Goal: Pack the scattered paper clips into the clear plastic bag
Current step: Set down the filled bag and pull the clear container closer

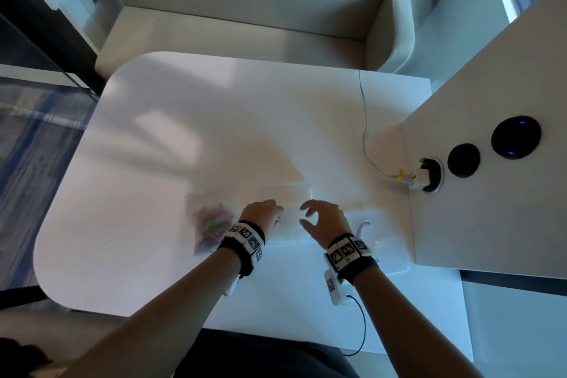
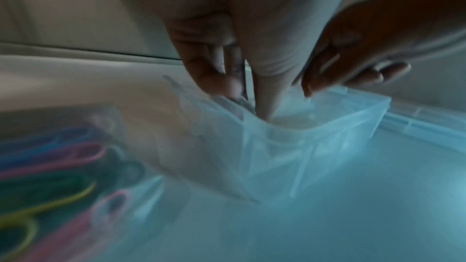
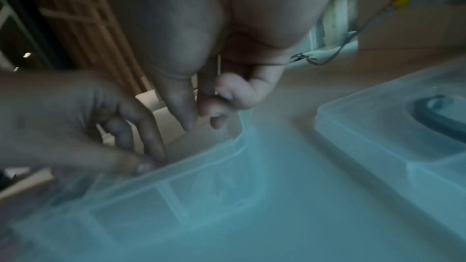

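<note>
A clear plastic bag (image 1: pixel 211 221) holding several coloured paper clips (image 2: pixel 50 166) lies on the white table (image 1: pixel 153 163), just left of my left hand (image 1: pixel 267 212). Between my hands stands a clear plastic box (image 1: pixel 285 193), also seen close up (image 2: pixel 327 127) (image 3: pixel 201 176). My left hand (image 2: pixel 247 103) pinches the box's near rim, thumb inside and fingers outside. My right hand (image 1: pixel 319 215) hovers over the box's right side with fingers (image 3: pixel 181 107) loosely curled, holding nothing. The box's inside looks blurred and pale.
A clear lid (image 3: pixel 390 127) lies right of the box. A white cable (image 1: pixel 365 120) runs to a plug (image 1: pixel 429 175) in the raised white side counter, which carries two black round discs (image 1: pixel 515 136). A pale sofa (image 1: pixel 245 24) stands behind the table.
</note>
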The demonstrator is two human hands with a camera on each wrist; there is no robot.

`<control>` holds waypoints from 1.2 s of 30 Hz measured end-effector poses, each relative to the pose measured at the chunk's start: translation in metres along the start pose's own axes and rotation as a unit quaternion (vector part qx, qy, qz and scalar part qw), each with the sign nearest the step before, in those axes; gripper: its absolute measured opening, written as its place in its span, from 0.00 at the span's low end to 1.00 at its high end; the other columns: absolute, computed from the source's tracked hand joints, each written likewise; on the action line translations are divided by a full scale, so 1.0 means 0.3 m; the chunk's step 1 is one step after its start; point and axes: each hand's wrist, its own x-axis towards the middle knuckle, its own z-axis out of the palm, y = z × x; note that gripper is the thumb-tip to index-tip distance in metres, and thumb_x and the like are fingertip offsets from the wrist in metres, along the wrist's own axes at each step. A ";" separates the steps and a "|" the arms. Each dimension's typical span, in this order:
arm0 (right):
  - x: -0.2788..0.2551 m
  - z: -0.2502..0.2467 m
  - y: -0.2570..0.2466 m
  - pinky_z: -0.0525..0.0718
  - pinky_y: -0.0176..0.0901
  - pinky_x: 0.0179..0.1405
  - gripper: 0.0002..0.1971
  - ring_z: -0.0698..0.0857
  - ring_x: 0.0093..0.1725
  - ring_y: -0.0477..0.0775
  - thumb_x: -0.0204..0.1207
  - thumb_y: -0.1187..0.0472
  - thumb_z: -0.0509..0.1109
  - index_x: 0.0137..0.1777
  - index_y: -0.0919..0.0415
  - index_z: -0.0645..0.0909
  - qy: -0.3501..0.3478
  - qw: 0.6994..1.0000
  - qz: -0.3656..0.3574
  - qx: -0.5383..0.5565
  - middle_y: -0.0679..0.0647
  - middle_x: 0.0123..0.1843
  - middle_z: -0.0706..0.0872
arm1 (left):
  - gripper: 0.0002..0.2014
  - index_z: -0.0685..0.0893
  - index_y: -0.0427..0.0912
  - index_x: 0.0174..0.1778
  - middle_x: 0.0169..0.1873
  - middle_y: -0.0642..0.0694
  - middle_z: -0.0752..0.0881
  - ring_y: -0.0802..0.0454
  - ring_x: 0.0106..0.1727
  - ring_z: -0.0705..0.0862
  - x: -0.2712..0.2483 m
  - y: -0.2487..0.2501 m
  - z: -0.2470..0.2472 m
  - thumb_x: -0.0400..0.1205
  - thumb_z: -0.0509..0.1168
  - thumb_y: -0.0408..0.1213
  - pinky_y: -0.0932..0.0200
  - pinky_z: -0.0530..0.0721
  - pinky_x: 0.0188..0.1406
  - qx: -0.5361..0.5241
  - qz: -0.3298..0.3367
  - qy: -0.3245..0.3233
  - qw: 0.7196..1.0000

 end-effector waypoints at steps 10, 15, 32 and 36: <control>-0.161 -0.156 0.278 0.81 0.57 0.55 0.28 0.79 0.60 0.69 0.70 0.52 0.77 0.68 0.55 0.74 0.146 0.942 0.301 -0.012 0.64 0.65 0.73 | 0.15 0.83 0.41 0.62 0.59 0.44 0.78 0.46 0.62 0.77 0.051 0.315 0.001 0.82 0.62 0.24 0.48 0.83 0.63 -0.081 0.125 0.026 0.989; -0.281 -0.143 0.323 0.83 0.60 0.50 0.39 0.82 0.59 0.74 0.74 0.45 0.71 0.75 0.61 0.55 0.048 0.899 0.431 -0.061 0.73 0.66 0.74 | 0.30 0.66 0.40 0.82 0.81 0.37 0.66 0.38 0.82 0.64 0.123 0.489 0.072 0.83 0.61 0.22 0.44 0.67 0.82 -0.111 0.146 -0.074 0.980; -0.167 -0.158 0.375 0.86 0.63 0.55 0.32 0.85 0.41 0.61 0.76 0.61 0.71 0.79 0.58 0.64 0.140 0.891 0.333 0.276 0.58 0.40 0.86 | 0.22 0.75 0.44 0.79 0.68 0.38 0.78 0.41 0.67 0.81 0.121 0.438 -0.081 0.87 0.62 0.39 0.48 0.78 0.71 -0.220 -0.016 0.051 0.974; -0.073 -0.171 0.219 0.84 0.48 0.49 0.29 0.85 0.48 0.61 0.77 0.62 0.70 0.78 0.49 0.68 0.134 0.934 0.224 0.245 0.59 0.54 0.85 | 0.21 0.82 0.45 0.72 0.52 0.47 0.86 0.50 0.48 0.87 0.007 0.214 -0.140 0.82 0.71 0.38 0.51 0.86 0.62 -0.276 -0.063 0.145 0.948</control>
